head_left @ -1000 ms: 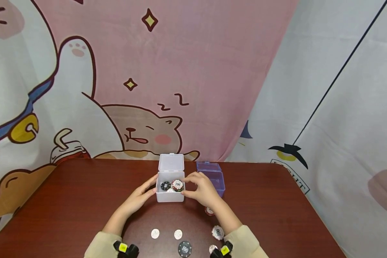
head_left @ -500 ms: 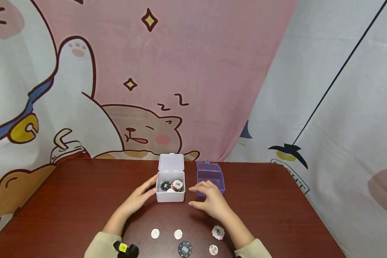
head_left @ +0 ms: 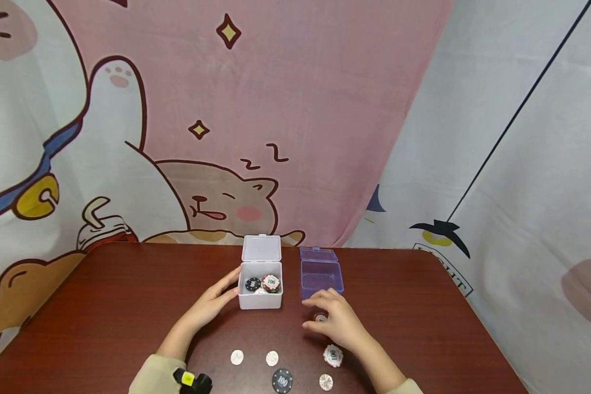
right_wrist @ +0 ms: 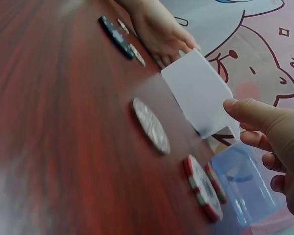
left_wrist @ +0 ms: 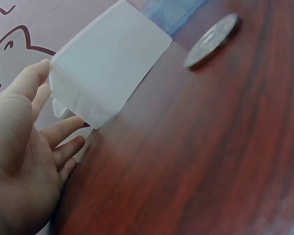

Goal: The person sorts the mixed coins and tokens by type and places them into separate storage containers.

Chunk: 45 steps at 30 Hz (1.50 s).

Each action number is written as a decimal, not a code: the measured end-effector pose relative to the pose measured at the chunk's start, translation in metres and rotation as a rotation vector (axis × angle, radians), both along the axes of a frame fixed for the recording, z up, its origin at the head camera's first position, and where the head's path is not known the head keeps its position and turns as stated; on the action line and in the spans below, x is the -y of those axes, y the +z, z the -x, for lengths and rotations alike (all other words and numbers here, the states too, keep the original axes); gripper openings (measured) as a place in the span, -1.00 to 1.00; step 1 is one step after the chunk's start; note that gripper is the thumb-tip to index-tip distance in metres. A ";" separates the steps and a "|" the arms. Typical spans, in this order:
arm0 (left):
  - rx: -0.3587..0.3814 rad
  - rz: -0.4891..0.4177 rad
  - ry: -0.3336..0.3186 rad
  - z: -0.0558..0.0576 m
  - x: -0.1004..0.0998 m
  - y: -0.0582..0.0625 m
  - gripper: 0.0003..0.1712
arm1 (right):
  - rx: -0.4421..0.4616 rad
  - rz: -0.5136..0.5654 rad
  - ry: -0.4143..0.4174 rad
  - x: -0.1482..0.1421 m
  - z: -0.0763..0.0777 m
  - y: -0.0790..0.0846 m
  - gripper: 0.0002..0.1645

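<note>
My left hand (head_left: 208, 304) stays at the left side of an open white plastic box (head_left: 260, 300), its fingertips touching the wall. Inside the box lie a black poker chip (head_left: 253, 283), a red-and-white chip (head_left: 271, 282) marked 100, and something white, partly hidden. My right hand (head_left: 336, 317) hovers over the table with thumb and fingers apart, around a red-edged chip (head_left: 320, 317) partly hidden by the fingers. Nothing is held there. In the right wrist view, the thumb and loosely bent fingers (right_wrist: 257, 113) stand above two chips with red edges (right_wrist: 204, 190).
An open translucent blue box (head_left: 320, 276) stands right of the white one. Nearer me lie a white chip (head_left: 332, 355) marked 100, a black chip (head_left: 282, 380), and silver coins: a left one (head_left: 237, 357), a middle one (head_left: 272, 358) and a right one (head_left: 326, 382).
My right hand has left the white box's right side and moved right and toward me, to the red-edged chip. The left hand has kept its place at the box.
</note>
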<state>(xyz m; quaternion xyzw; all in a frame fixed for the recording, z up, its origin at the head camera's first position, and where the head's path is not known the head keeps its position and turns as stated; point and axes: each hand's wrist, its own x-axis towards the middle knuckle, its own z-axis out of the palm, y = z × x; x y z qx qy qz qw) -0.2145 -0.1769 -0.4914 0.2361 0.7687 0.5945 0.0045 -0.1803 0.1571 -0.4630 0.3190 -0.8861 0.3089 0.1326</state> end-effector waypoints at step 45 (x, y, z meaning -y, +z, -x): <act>0.017 0.025 0.018 -0.004 -0.004 0.008 -0.38 | 0.050 0.006 0.002 -0.033 0.000 -0.033 -0.65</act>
